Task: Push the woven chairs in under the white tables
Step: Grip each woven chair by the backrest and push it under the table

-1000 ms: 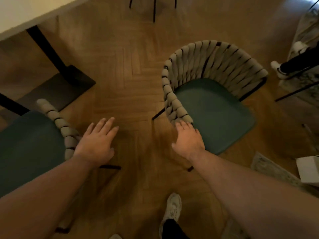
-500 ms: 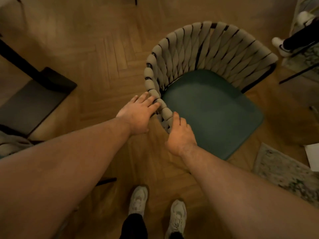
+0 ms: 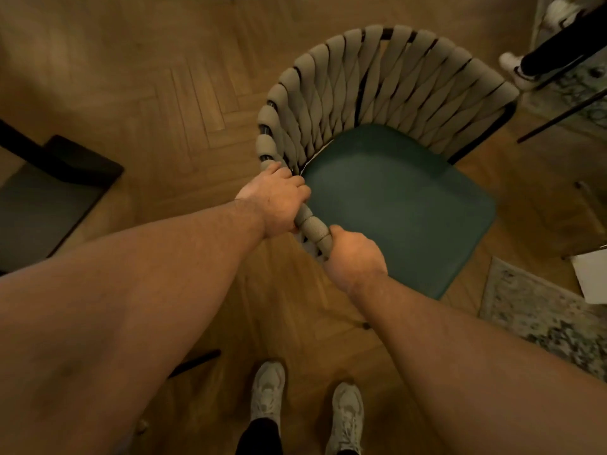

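Observation:
A woven chair (image 3: 391, 93) with a curved beige rope back and a dark green seat stands on the wooden floor, right of centre. My left hand (image 3: 276, 198) is closed around the near end of its woven rim. My right hand (image 3: 354, 254) grips the same rim just below, at its tip. Both arms reach in from the bottom corners. No white tabletop is in view; only a black table foot plate (image 3: 49, 198) shows at the left.
My two pale shoes (image 3: 267, 392) stand on the herringbone floor below the chair. A patterned rug (image 3: 538, 310) lies at the right with a white sheet (image 3: 591, 274) on it. Another person's dark leg and white shoe (image 3: 519, 67) are at the top right, beside thin black legs.
My left hand left the other chair, crossed to this one and closed on its rim. My right hand went from resting on the rim to gripping it. The view shifted right and down.

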The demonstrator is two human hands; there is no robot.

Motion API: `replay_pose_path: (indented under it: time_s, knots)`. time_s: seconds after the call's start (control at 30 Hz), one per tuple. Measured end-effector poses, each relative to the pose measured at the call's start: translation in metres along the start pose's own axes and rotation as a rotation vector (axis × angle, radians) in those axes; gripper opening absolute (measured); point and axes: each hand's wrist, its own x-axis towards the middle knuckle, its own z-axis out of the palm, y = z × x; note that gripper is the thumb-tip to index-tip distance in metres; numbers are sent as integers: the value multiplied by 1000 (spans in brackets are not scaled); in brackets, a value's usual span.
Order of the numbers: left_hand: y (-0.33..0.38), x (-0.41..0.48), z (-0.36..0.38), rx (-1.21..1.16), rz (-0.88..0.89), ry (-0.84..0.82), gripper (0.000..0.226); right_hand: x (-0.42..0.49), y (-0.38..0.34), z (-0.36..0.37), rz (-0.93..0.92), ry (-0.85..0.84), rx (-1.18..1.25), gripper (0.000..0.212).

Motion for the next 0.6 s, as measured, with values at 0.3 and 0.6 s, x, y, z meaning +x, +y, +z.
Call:
replay_pose_path:
  time_s: [0.3, 0.6]
  knots:
    - [31, -55, 14, -103, -51, -41, 61, -39, 21, 5, -225, -135, -122, 18]
    - [111, -57, 16, -272, -156, -17, 45, -45, 94, -47, -329, -362, -404, 29]
